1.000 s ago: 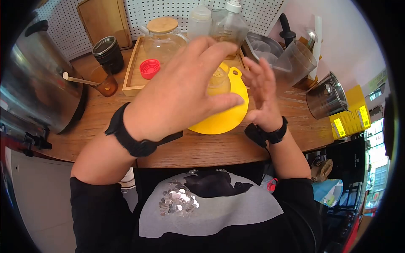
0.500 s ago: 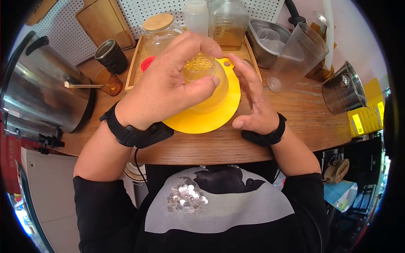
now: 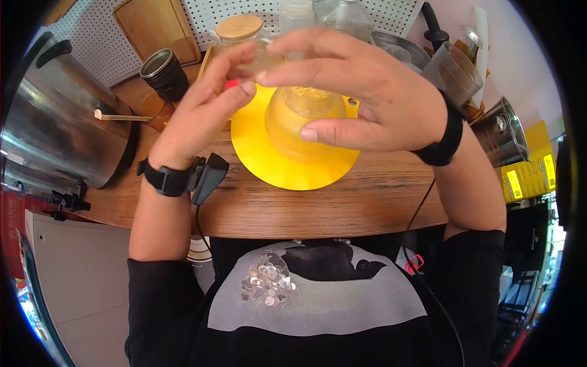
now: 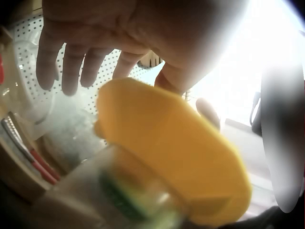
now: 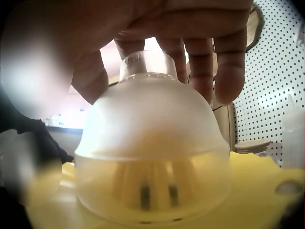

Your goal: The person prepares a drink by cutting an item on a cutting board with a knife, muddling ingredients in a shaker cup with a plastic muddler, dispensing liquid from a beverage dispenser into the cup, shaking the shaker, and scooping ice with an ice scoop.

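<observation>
Your frosted dome [image 3: 288, 125] stands upright near the centre of the head view, on the round yellow mat [image 3: 287, 174]. Its wide end faces down and its narrow neck points up, so the long axis is about vertical. Your right hand [image 3: 382, 92] arches above it, fingers well spread and thumb apart; whether it touches the dome you cannot tell. Your left hand [image 3: 205, 113], left of centre, is loosely spread, gripping nothing.

Head view down, wrist views near; yellow mat [image 3: 296, 177] shared, left probably.
</observation>
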